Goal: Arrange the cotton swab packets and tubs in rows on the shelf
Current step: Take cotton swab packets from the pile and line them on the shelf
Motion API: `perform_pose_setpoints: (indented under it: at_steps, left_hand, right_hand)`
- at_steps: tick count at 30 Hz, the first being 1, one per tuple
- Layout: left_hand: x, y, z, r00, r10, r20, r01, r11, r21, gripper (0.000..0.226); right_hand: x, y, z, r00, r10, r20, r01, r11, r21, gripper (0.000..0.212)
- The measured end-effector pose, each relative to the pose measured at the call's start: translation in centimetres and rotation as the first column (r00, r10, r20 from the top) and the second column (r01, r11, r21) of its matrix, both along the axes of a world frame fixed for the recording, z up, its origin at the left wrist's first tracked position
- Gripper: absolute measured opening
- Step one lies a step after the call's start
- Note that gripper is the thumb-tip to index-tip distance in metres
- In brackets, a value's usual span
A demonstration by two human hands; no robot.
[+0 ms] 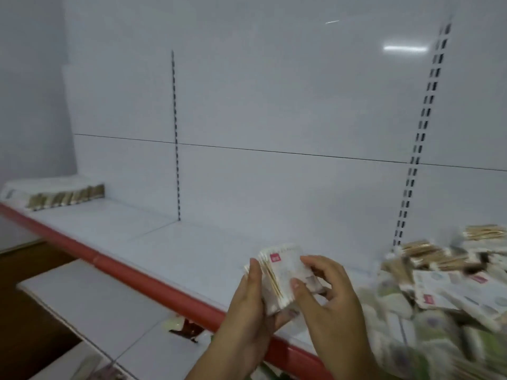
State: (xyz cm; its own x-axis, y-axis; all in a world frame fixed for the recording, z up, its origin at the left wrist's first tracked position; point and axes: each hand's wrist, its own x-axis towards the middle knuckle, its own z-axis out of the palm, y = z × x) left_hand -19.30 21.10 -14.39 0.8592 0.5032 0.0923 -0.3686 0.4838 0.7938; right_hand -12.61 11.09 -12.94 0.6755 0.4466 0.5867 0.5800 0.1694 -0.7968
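Both hands square up a stack of cotton swab packets over the shelf's front edge.

The left hand [251, 290] and right hand [326, 289] curl round the packet stack [282, 275], held on edge above the white shelf [170, 242]. The started row [65, 197] lies far left, nearer the left hand; the loose heap [450, 286] sits right.

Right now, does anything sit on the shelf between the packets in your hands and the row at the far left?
Nothing visible does. The shelf between the held cotton swab packets and the left row shows only bare surface; the loose pile lies to the right.
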Motion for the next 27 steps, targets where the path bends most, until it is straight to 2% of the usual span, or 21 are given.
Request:
perform_pose_setpoints:
  at_steps: [4, 7, 10, 12, 15, 21, 24, 27]
  left_hand:
    - [-9.5, 9.2, -2.0, 0.994, 0.025, 0.103, -0.025, 1.0, -0.008, 0.074]
    - [-15.1, 14.3, -2.8, 0.991, 0.085, 0.106, -0.086, 0.996, 0.008, 0.069]
    - [-19.4, 17.9, -3.8, 0.981, 0.169, 0.097, -0.162, 0.983, -0.081, 0.051]
    - [-21.9, 20.1, -4.3, 0.973, 0.214, 0.092, -0.201, 0.97, -0.136, 0.05]
    - [-25.1, 23.5, -4.8, 0.96, 0.278, 0.015, -0.272, 0.949, -0.161, 0.055]
    - [-29.1, 30.2, -4.9, 0.926, 0.374, -0.061, -0.379, 0.917, -0.123, 0.057]
    - [-30.7, 35.6, -4.8, 0.878, 0.478, -0.033, -0.479, 0.875, -0.067, 0.063]
    - [-31.5, 41.0, -4.5, 0.86, 0.507, 0.057, -0.505, 0.862, -0.036, 0.087]
  right_hand:
    - [-7.7, 9.7, -1.3, 0.988, 0.117, -0.096, -0.124, 0.99, -0.069, 0.038]
    - [-12.9, 15.8, -2.7, 0.963, 0.209, -0.172, -0.223, 0.973, -0.066, 0.037]
    - [-17.0, 20.7, -3.8, 0.929, 0.276, -0.246, -0.307, 0.947, -0.096, 0.037]
    - [-19.0, 23.8, -3.9, 0.876, 0.347, -0.335, -0.396, 0.914, -0.09, 0.035]
    - [-20.7, 28.2, -4.0, 0.8, 0.412, -0.436, -0.495, 0.864, -0.091, 0.031]
    - [-22.7, 36.8, -3.4, 0.701, 0.561, -0.441, -0.693, 0.681, -0.235, 0.037]
    - [-24.0, 42.6, -2.6, 0.676, 0.605, -0.421, -0.723, 0.656, -0.216, 0.032]
    - [-24.8, 48.6, -2.2, 0.655, 0.618, -0.435, -0.718, 0.688, -0.104, 0.021]
